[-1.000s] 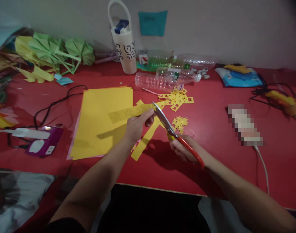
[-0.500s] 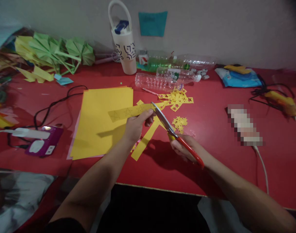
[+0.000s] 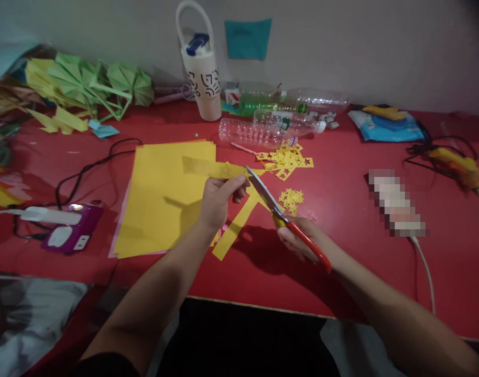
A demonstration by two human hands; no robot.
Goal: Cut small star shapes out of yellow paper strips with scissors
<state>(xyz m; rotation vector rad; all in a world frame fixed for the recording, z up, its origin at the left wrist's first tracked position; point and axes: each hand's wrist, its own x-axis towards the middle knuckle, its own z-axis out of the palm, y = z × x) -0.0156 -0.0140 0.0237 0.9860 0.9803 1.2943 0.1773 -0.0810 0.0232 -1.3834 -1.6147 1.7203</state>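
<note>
Pinched in my left hand is a yellow paper strip with stars drawn on it, held above the table. My right hand grips red-handled scissors, whose blade tips meet the strip's right end just beyond my left fingertips. Whether the blades are fully closed is hard to see. Below my hands another yellow strip lies on the red table. To the right sits a small pile of cut-out yellow stars. Behind it is a heap of yellow scraps with star-shaped holes.
A stack of yellow paper lies left of my hands. Plastic bottles and a white tumbler are at the back. A purple power socket stands left; a glue gun and a blurred-out device with a cable lie right.
The strip has turned in my left hand: its free left end has swung upward and slightly to the right. My right hand and the scissors have hardly moved.
</note>
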